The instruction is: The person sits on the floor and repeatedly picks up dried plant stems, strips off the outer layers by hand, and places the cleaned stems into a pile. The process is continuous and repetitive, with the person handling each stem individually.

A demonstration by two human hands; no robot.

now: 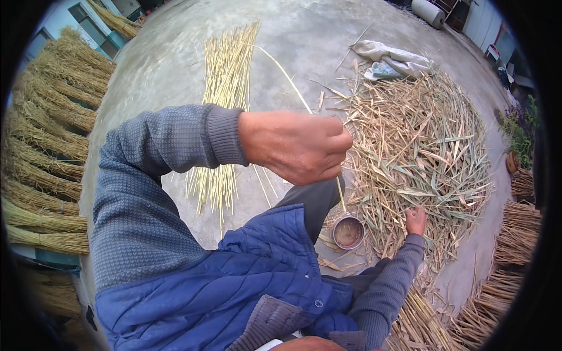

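Visibly, the left hand (298, 146) grips a stalk (341, 193), hiding its middle; the right hand (415, 221) is curled, contents indeterminable. Just left, a cup (348, 248) holds indistinct brown matter (348, 232).

We have a passage over the concrete floor (301, 38) between pale stalks (228, 67) and leaf heap (439, 134), one bent stalk (292, 83) crossing it, our left fingers (337, 142) obstructing its near end, a sack (398, 57) and round cup (349, 247) edging the heap

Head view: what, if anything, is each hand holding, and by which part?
The left hand grips a pale stalk partway along, nearer its lower end. Whether the right hand holds anything cannot be told.
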